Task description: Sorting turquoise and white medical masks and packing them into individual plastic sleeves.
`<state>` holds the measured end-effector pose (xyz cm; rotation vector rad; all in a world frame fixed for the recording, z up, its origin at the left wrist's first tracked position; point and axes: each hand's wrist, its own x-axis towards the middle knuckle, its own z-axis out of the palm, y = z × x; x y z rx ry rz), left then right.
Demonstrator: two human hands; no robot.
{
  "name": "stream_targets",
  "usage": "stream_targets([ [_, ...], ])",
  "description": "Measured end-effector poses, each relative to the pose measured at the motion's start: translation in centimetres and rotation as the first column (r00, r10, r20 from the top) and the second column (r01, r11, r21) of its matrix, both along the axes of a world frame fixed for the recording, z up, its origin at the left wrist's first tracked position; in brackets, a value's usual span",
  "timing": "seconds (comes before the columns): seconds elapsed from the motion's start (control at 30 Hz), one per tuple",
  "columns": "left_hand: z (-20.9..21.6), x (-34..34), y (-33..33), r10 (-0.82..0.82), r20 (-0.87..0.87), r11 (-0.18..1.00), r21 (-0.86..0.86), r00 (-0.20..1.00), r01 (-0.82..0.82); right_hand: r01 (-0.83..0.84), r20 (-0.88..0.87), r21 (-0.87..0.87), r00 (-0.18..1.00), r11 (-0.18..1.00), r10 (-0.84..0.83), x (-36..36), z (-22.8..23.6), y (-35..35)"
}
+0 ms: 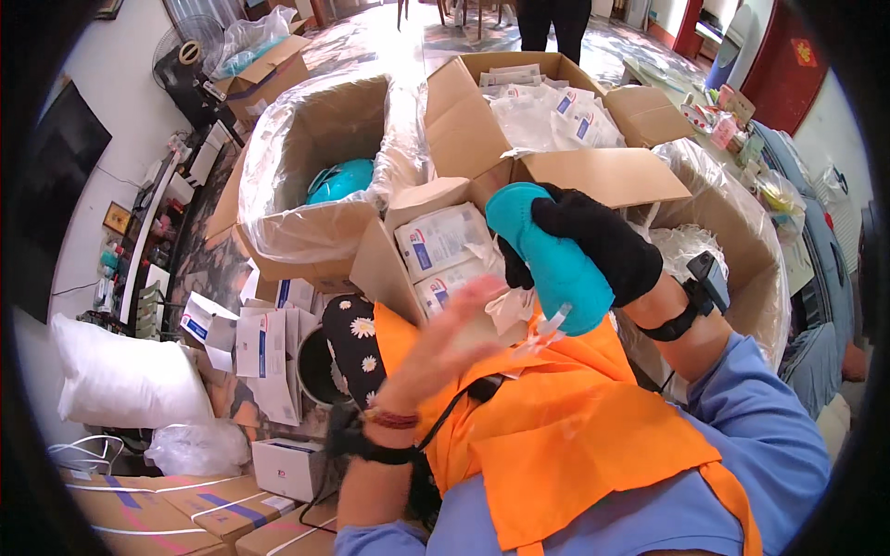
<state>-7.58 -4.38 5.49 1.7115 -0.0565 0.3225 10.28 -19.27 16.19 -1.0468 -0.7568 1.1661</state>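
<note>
My right hand (607,246), in a black glove, grips a teal cup-shaped face mask (547,264) above my lap. Clear or whitish straps dangle from the mask's lower end; whether it is one mask or a nested stack I cannot tell. My left hand (445,338) is bare and blurred, its fingers stretched apart with nothing visible in them, a little left of the mask. Just beyond that hand, an open carton (371,255) holds white printed packets (440,241). Farther left, another teal mask (341,181) lies inside a large plastic-lined box (269,213).
A big carton (464,107) of white packets stands at the far middle. To the right is a plastic-lined box (760,269) with clear plastic inside. Flat white boxes (269,357), a dark bin (320,371) and strapped cartons (139,510) sit left. A person (553,23) stands beyond.
</note>
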Motion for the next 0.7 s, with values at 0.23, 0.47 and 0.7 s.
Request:
stream_targets([
  [0.23,-0.4,4.2,-7.3,-0.269,0.000,0.958,-0.107,0.963,0.267,0.310,-0.289,0.074,0.916,0.948,-0.277,3.9,-3.0,-2.7],
  [0.47,-0.4,7.7,-9.1,-0.178,-0.009,0.984,0.015,0.984,0.179,0.304,-0.270,0.183,0.930,0.935,-0.249,5.9,-5.4,-2.9],
  [0.7,-1.4,2.4,-6.2,-0.265,-0.226,0.830,-0.549,0.937,0.101,0.597,-0.262,0.285,0.801,0.750,-0.538,9.0,-2.2,-5.2],
])
